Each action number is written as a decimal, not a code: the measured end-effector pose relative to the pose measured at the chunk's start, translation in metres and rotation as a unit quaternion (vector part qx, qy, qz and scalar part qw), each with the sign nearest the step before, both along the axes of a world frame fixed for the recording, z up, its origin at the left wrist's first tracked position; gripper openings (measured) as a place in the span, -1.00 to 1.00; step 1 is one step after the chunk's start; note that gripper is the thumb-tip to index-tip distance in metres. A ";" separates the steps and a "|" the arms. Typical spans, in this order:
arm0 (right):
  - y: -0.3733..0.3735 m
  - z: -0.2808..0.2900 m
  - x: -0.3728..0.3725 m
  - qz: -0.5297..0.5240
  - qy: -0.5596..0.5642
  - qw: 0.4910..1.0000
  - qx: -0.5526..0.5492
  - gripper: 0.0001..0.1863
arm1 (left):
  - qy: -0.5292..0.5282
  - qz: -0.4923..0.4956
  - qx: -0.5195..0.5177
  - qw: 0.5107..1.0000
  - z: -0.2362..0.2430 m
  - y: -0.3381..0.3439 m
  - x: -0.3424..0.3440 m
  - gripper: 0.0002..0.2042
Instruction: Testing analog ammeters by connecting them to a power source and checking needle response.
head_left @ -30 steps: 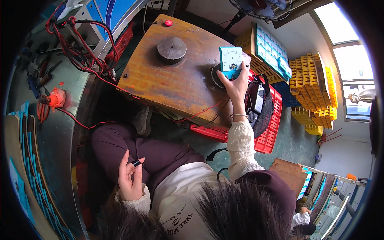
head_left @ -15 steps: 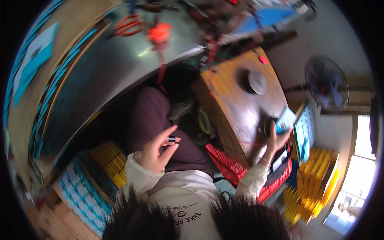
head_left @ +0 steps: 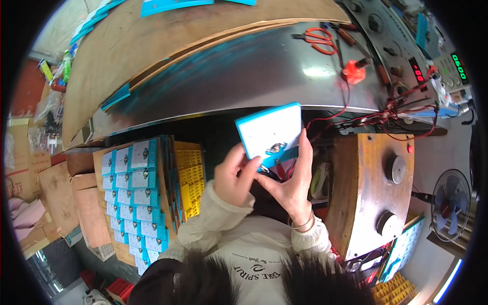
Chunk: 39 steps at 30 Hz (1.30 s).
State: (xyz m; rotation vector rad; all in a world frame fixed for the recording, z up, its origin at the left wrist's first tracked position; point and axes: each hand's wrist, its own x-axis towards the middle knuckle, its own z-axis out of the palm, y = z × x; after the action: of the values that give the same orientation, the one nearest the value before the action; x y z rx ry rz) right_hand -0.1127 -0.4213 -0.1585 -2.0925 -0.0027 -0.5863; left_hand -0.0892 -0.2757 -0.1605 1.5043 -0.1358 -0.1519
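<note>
Both my hands hold up a thin white panel (head_left: 269, 129) with bright blue edges, tilted, in front of the bench. A small metal part (head_left: 276, 148) shows on its white face, near the lower edge. My right hand (head_left: 292, 190) has its thumb and fingers closed around the lower right side. At the lower left corner, my left hand (head_left: 234, 175) is closed, its thumb over the panel. Close to that thumb is another small shiny piece (head_left: 263, 169), and I cannot tell whether the left fingers touch it.
A metal bench (head_left: 203, 86) crosses ahead, with orange-handled pliers (head_left: 320, 40) and a red pot (head_left: 354, 72). At left, a board (head_left: 121, 244) carries several similar panels, beside yellow crates (head_left: 188, 178). A wooden box with knobs (head_left: 356, 198) and a fan (head_left: 451, 203) stand at right.
My right hand has brought a blue-and-white item from beside the wooden box to the middle. My left hand, which pinched a small dark piece, now meets it. My view has swung left.
</note>
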 end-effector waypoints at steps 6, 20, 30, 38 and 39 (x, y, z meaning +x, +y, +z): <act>0.016 -0.018 -0.010 0.105 0.235 0.851 0.458 -0.79 | 0.112 -0.053 -0.028 0.992 0.012 0.048 0.022 -0.54; 0.005 -0.022 -0.025 0.044 0.162 0.941 0.293 -0.84 | 0.136 -0.077 -0.022 0.987 0.002 0.032 0.021 -0.51; -0.007 -0.015 -0.029 0.028 0.112 0.981 0.156 -0.80 | 0.159 -0.098 -0.034 0.982 0.002 0.027 0.021 -0.52; -0.009 -0.016 -0.028 0.024 0.105 0.984 0.140 -0.79 | 0.144 -0.090 -0.027 0.985 0.002 0.025 0.019 -0.51; -0.010 -0.015 -0.028 0.022 0.105 0.984 0.141 -0.79 | 0.140 -0.087 -0.028 0.986 0.001 0.025 0.019 -0.51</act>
State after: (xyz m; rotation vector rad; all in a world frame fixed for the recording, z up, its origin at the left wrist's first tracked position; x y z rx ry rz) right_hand -0.1407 -0.4310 -0.1738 -1.8634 0.1470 -0.3159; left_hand -0.0704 -0.2510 -0.1593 1.3986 -0.0437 -0.4940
